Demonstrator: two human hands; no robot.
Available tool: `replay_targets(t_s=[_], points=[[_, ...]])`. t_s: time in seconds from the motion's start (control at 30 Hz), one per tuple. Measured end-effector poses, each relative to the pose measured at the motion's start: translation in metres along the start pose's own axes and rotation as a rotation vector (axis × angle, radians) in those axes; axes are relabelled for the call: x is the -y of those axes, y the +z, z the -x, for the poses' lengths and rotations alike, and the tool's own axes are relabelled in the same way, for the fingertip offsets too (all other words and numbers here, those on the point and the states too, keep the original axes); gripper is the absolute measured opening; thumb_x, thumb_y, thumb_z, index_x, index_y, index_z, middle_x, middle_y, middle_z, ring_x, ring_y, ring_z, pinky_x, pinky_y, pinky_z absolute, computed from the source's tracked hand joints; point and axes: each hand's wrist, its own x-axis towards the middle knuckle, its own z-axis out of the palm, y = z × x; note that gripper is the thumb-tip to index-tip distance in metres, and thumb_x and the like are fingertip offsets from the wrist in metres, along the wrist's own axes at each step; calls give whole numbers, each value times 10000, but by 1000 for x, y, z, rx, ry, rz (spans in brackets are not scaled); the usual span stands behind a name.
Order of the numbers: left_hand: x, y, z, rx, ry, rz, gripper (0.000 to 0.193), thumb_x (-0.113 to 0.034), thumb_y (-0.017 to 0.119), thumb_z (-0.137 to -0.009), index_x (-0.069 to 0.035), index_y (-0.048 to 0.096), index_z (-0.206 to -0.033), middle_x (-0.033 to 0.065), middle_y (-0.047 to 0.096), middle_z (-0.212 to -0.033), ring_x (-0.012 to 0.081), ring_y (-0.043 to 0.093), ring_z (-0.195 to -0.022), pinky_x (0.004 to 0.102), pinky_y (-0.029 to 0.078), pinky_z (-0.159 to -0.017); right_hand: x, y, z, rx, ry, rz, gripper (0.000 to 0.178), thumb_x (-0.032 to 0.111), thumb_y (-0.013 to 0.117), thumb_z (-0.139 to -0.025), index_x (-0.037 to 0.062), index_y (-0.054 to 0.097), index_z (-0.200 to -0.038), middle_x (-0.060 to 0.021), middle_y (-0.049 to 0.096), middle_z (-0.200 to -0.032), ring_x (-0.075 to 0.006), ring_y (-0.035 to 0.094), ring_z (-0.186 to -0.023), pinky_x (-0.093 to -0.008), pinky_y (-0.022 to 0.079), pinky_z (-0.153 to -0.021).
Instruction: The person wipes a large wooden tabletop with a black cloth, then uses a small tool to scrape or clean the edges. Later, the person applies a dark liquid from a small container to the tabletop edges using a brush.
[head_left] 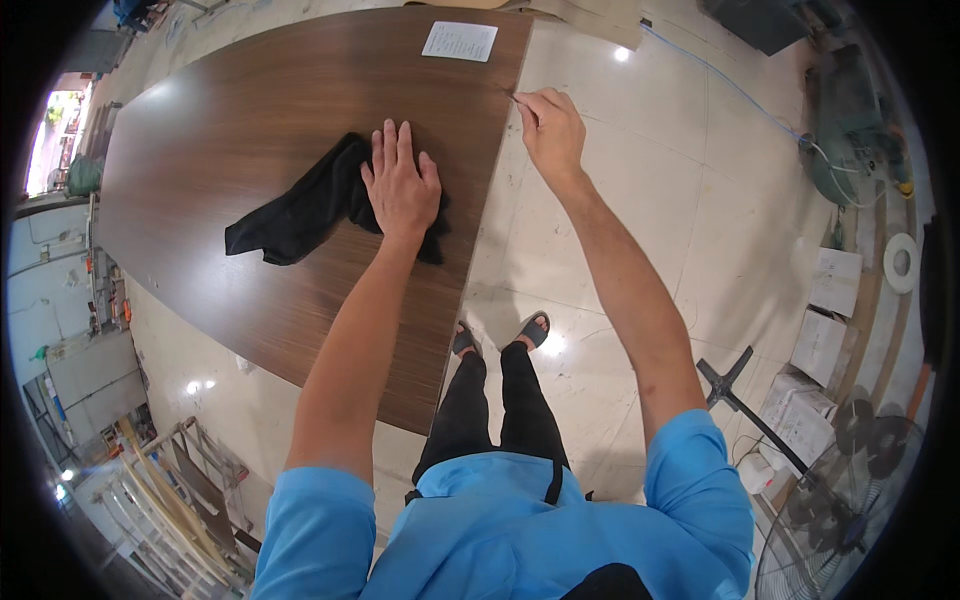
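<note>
A crumpled black cloth [300, 210] lies on the brown wood-grain table [230, 110]. My left hand [404, 190] rests flat on the cloth's right end, fingers stretched out and slightly apart. Beyond it to the right, my right hand [553, 128] is raised by the table's right edge with thumb and forefinger pinched together. A tiny dark, thin bit shows at those fingertips, too small to name. Whether a thread joins it to the cloth cannot be seen.
A white sheet with writing [459, 41] lies at the table's far end. A standing fan [845, 500] and white boxes [822, 345] are at the right on the tiled floor. A blue cable [715, 72] crosses the floor; stacked frames [165, 500] stand lower left.
</note>
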Motion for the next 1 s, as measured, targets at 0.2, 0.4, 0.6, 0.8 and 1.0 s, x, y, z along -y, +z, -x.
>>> replay_targets(t_s=[0.2,0.4,0.6,0.8,1.0], points=[[-4,-5,-2,10,-18,13,552,-317,475,-1055,-127,436,-1572,95,375,-1677,304,310,-1565,617,266,-1229,50,-34,68,246,-222,-68,251,-7,670,-763,88,774,-972,-68,727,-951,-277,674,-890,-407,568,-740],[-2,-2,0,16,-23,11,551,-317,476,-1056,-126,438,-1571,97,377,-1675,305,312,-1564,623,272,-1225,41,-31,24,92,-123,7,210,-10,688,-803,86,767,-973,-83,723,-933,-302,661,-850,-404,564,-706],[1,-2,-14,3,-4,27,594,-365,530,-1039,-120,437,-1572,122,376,-1672,317,308,-1565,632,272,-1221,56,-50,100,430,-279,-114,297,27,641,-759,70,770,-1022,-89,743,-1026,-300,682,-940,-425,575,-823],[-31,-57,25,450,333,96,915,-464,753,-873,-126,357,-1626,155,238,-1729,374,213,-1595,720,317,-1146,108,-128,181,509,379,-286,223,-67,757,-796,44,776,-987,-91,706,-914,-289,673,-852,-384,558,-740],[-40,-9,10,297,354,184,865,-355,709,-916,-140,303,-1649,146,220,-1735,393,187,-1599,737,331,-1119,62,-192,166,182,817,-159,136,-63,740,-865,-4,758,-986,-95,706,-887,-167,676,-788,-296,538,-716]])
